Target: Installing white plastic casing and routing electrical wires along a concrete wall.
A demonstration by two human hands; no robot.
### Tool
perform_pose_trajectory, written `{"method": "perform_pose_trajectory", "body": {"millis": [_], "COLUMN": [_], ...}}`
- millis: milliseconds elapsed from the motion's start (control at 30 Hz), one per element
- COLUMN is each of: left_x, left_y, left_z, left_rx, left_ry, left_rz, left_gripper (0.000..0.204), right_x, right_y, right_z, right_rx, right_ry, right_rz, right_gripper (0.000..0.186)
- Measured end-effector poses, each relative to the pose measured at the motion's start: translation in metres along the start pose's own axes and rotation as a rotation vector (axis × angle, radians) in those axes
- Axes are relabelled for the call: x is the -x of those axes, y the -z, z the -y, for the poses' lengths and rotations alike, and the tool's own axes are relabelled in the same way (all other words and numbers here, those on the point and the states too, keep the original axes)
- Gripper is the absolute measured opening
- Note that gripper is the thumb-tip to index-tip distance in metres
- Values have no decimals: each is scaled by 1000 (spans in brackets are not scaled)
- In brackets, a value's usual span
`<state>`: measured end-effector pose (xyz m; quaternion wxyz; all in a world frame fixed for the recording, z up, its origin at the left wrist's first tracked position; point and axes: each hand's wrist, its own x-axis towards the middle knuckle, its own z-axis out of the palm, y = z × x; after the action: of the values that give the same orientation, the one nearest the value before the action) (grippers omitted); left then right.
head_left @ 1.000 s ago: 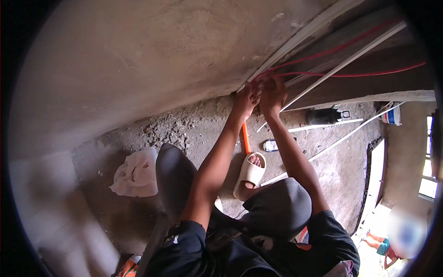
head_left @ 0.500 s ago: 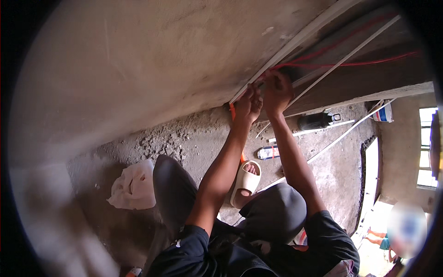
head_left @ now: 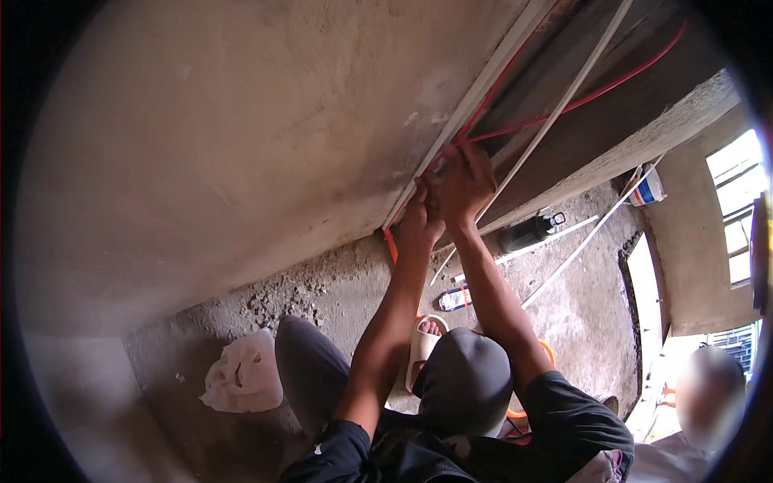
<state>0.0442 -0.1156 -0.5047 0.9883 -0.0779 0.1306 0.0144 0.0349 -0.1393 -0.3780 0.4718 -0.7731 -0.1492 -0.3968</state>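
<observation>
A narrow white cable channel runs up the wall corner, and red wires come out along it and loop off to the right. My right hand is closed, its fingertips pinched on the red wires beside the channel. Just below and left of it, my left hand has its fingers curled on the wires at the channel's edge; the fingertips are partly hidden. A long thin white strip slants past my right hand. Under the channel's lower end, an orange pipe comes out near the floor.
Rubble lies along the wall's foot. At left is a white plastic bag. Beyond my right forearm are a black bottle, a small package, white strips and a white-and-blue bucket. Another person is at lower right.
The view has shifted, so the floor things appear lower. Both hands stay together at the channel, lower and slightly left in the picture. The loose red wire now bends upward at right.
</observation>
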Motion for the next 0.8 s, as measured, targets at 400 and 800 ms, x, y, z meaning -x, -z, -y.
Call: {"method": "perform_pose_trajectory", "body": {"millis": [400,800], "left_x": [32,39], "left_y": [-74,-113], "left_z": [8,10], "left_rx": [-212,-307], "left_ry": [34,20], "left_rz": [484,500], "left_gripper": [48,49], "right_x": [-26,-76], "right_y": [6,-3], "right_z": [-3,37], "right_rx": [-36,8], "right_ry": [203,301], "right_rz": [-37,-268], "right_gripper": [13,16]}}
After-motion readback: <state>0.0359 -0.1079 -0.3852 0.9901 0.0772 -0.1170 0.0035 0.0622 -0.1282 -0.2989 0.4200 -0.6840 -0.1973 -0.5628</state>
